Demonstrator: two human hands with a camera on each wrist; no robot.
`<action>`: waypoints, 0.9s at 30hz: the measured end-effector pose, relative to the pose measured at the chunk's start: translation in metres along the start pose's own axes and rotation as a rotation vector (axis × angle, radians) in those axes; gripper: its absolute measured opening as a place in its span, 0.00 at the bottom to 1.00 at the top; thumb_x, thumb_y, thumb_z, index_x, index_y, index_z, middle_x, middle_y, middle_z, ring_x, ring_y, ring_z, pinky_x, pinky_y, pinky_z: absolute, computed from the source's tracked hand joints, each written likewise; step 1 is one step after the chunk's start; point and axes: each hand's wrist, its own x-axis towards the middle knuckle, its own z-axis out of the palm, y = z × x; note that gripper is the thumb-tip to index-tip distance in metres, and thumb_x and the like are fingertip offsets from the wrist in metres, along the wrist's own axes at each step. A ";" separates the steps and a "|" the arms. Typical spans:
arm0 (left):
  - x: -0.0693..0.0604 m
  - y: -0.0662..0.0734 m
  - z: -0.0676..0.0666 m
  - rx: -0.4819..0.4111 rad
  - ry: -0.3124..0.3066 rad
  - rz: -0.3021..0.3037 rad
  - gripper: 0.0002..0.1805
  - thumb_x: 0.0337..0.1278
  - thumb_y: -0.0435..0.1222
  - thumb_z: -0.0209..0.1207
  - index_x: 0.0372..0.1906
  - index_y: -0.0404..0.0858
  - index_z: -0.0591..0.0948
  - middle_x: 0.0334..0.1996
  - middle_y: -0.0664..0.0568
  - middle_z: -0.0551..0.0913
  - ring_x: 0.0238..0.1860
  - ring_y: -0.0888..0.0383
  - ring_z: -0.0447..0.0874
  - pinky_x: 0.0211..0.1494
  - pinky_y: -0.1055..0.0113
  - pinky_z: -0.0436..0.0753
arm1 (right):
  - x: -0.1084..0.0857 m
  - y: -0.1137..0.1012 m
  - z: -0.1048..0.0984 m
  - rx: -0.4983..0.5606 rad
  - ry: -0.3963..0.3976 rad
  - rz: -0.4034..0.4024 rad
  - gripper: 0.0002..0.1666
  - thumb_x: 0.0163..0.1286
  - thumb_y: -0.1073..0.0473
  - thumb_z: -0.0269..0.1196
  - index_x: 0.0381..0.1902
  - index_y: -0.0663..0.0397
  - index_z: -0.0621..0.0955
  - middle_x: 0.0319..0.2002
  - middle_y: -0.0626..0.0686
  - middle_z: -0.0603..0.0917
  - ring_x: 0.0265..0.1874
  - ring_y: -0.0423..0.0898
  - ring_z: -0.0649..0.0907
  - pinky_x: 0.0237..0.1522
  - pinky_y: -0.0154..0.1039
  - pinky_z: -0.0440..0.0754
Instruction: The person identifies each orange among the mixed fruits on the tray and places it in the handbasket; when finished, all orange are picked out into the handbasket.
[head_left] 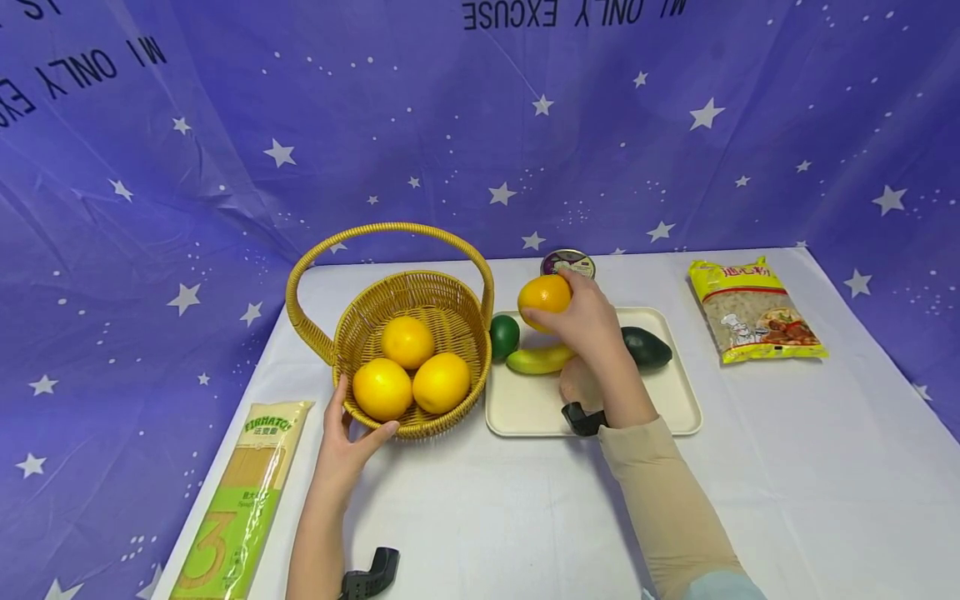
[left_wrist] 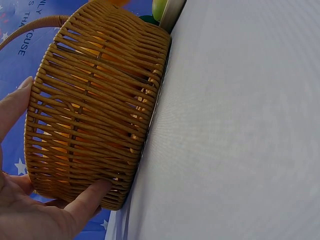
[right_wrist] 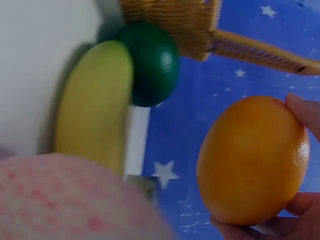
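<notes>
My right hand (head_left: pixel 588 321) grips an orange (head_left: pixel 543 302) between thumb and fingers, above the far left part of a cream tray (head_left: pixel 525 417). Three more oranges (head_left: pixel 408 342) lie inside a woven basket (head_left: pixel 411 429) with a tall arched handle. At the basket's near left side, my left hand (head_left: pixel 345 450) holds the wall, thumb and fingers spread around it. On the tray are a banana (head_left: pixel 538 360), a dark green avocado (head_left: pixel 645 348) and a round pinkish fruit (head_left: pixel 579 385), partly hidden by the right wrist. A round green fruit (right_wrist: pixel 150 62) sits beside the banana, close to the basket.
A spaghetti pack (head_left: pixel 240 500) lies along the table's left edge. Behind the tray stands a round tin (head_left: pixel 567 263), partly covered by the right hand. A yellow food bag (head_left: pixel 757 312) lies at the far right. A starry purple cloth (head_left: pixel 450 125) hangs behind the white table.
</notes>
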 end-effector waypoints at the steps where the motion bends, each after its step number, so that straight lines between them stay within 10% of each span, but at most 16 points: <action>1: 0.000 0.000 0.000 -0.001 -0.001 0.000 0.57 0.54 0.35 0.68 0.77 0.57 0.40 0.76 0.55 0.32 0.75 0.48 0.37 0.72 0.47 0.51 | -0.001 -0.003 -0.001 0.002 0.003 -0.003 0.56 0.51 0.33 0.70 0.72 0.48 0.63 0.67 0.59 0.66 0.55 0.59 0.73 0.54 0.58 0.72; 27: -0.001 0.001 -0.001 -0.003 -0.009 -0.023 0.57 0.55 0.37 0.68 0.77 0.59 0.39 0.76 0.56 0.30 0.75 0.49 0.35 0.71 0.49 0.55 | -0.054 -0.069 -0.002 0.090 -0.017 -0.184 0.55 0.47 0.30 0.71 0.71 0.41 0.67 0.66 0.49 0.69 0.53 0.50 0.77 0.49 0.52 0.78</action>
